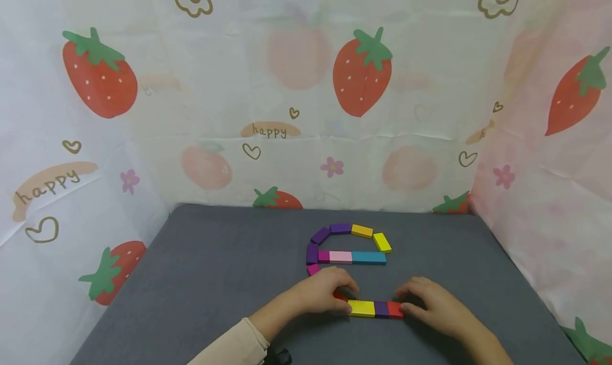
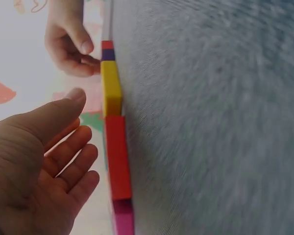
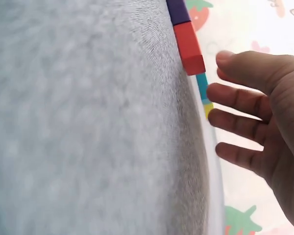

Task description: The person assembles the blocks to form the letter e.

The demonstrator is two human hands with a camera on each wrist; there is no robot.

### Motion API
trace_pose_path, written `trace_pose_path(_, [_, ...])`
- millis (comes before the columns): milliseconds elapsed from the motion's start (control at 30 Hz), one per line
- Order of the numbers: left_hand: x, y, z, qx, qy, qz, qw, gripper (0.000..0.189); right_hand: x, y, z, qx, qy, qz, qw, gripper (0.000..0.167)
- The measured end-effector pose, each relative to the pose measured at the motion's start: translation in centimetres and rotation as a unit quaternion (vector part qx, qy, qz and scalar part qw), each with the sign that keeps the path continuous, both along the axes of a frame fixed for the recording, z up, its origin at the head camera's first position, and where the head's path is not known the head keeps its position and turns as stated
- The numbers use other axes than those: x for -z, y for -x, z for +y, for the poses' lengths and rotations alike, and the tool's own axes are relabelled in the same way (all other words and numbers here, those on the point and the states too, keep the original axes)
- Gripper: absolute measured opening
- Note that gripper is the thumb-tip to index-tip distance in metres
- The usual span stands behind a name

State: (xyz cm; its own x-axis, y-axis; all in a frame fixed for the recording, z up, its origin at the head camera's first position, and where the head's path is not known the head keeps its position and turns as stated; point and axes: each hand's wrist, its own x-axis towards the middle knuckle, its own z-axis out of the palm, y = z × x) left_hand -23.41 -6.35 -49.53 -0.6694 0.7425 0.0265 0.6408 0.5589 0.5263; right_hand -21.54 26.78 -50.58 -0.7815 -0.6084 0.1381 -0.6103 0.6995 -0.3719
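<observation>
Small coloured wooden blocks lie in a curved outline on the grey table. In its bottom row are a yellow block (image 1: 361,308), a purple block (image 1: 381,309) and a red block (image 1: 395,310). My left hand (image 1: 322,293) hovers by the row's left end, fingers relaxed, partly covering another red block (image 2: 118,156). In the left wrist view its thumb and fingers stand apart from the blocks. My right hand (image 1: 435,305) is at the row's right end, thumb beside the end red block. The right wrist view shows its fingers (image 3: 240,125) spread and holding nothing.
Above the hands, purple blocks (image 1: 312,253), an orange-yellow block (image 1: 362,230) and a yellow block (image 1: 382,242) make an arch. A straight bar with a pink block (image 1: 340,257) and a blue block (image 1: 368,257) crosses below it. Strawberry-printed cloth (image 1: 306,104) surrounds the table (image 1: 229,259).
</observation>
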Motion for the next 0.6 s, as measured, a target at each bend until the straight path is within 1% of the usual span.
trace_pose_path(100, [-0.6,-0.1,-0.6,-0.018,-0.009,0.002,0.9998,0.032,-0.3,-0.4,0.3,0.001,-0.011,0.048,0.9988,0.019])
trace_pose_path(167, [-0.9,-0.2,-1.2,-0.026,-0.011,0.010,0.9995,0.031,-0.5,-0.5,0.5,0.006,-0.018,0.081,0.9965,0.019])
trace_pose_path(367, [-1.2,-0.9,-3.2,-0.044,-0.009,0.036,0.9983,0.031,-0.7,-0.9,0.9,0.009,-0.012,0.174,0.9847,0.025])
trace_pose_path(467, [-1.4,-1.4,-4.5,-0.061,-0.006,0.049,0.9969,0.030,-0.7,-1.1,1.2,0.017,-0.014,0.203,0.9790,0.028])
trace_pose_path(600, [-2.1,-2.1,-6.5,-0.086,-0.007,0.067,0.9940,0.028,-1.0,-1.5,1.8,0.032,-0.018,0.222,0.9743,0.029])
